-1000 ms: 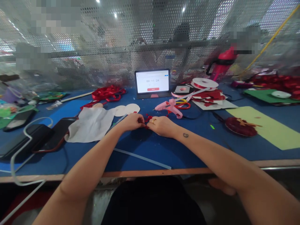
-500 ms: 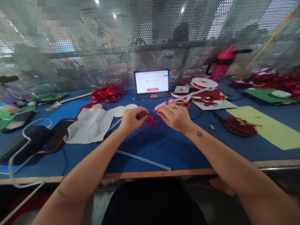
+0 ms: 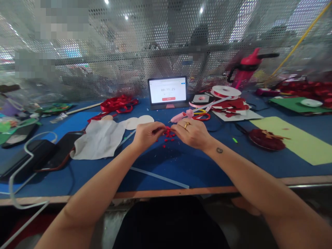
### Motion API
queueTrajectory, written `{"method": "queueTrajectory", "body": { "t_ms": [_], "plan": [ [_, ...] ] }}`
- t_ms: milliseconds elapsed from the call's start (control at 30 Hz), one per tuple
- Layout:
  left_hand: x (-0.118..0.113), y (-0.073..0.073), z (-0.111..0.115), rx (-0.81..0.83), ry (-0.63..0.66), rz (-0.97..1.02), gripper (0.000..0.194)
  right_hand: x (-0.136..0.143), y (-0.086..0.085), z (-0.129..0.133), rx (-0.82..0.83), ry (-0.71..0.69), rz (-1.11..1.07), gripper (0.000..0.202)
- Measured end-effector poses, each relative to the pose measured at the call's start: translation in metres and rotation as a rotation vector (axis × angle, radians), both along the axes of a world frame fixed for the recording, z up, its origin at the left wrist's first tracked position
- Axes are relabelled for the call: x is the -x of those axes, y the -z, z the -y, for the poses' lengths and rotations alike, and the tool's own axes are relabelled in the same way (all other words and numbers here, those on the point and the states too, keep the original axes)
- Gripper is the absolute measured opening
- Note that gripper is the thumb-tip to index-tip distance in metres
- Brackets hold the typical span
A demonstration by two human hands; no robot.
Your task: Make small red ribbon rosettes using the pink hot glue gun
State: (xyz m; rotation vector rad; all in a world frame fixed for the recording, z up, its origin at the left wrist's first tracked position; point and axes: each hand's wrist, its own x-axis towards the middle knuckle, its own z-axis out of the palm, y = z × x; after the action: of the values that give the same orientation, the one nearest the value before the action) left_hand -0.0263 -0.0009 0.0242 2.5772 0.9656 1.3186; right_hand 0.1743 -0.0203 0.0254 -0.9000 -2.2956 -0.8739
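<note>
My left hand (image 3: pixel 148 135) is closed in a pinch, its fingertips at a small red piece (image 3: pixel 168 129) above the blue tabletop. From the other side my right hand (image 3: pixel 193 133), with a gold ring, pinches at the same piece; its exact shape is too small to tell. Several loose red bits (image 3: pixel 169 139) lie just below the fingertips. Behind my right hand rests a pink glue gun (image 3: pixel 181 117), and beside it are scissors (image 3: pixel 203 117) with red and yellow handles. White round discs (image 3: pixel 145 119) lie past my left hand.
A tablet (image 3: pixel 167 90) showing a timer stands at the back. White cloth (image 3: pixel 100 140), a phone (image 3: pixel 61 150) and a cable lie left. Ribbon spools (image 3: pixel 225 91), a pink tumbler (image 3: pixel 246 71), yellow sheet (image 3: pixel 301 141) and dark red pouch (image 3: pixel 267 139) are right. A clear stick (image 3: pixel 160 177) lies near the edge.
My hands have come closer together, my right hand moving left and slightly down. The red piece now shows between both sets of fingertips.
</note>
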Motion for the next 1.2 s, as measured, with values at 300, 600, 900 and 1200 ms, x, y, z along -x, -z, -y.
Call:
{"method": "queueTrajectory", "body": {
  "t_ms": [300, 600, 900, 1200],
  "plan": [
    [-0.0018, -0.0021, 0.0019, -0.058, 0.007, -0.014, 0.008, 0.0017, 0.0005, 0.0005, 0.054, -0.024, -0.028, 0.031],
    [-0.0021, -0.0034, 0.0022, -0.085, 0.009, -0.001, 0.009, 0.0000, -0.0010, 0.0020, 0.052, -0.052, -0.118, 0.026],
    [-0.0027, -0.0042, 0.0067, -0.110, 0.046, 0.062, 0.011, -0.0011, 0.0005, -0.0037, 0.388, -0.137, -0.618, 0.018],
    [-0.0043, -0.0061, 0.0074, -0.159, 0.122, 0.052, 0.011, 0.0061, 0.0071, -0.0031, 0.685, -0.294, -0.807, 0.016]
  ]
}}
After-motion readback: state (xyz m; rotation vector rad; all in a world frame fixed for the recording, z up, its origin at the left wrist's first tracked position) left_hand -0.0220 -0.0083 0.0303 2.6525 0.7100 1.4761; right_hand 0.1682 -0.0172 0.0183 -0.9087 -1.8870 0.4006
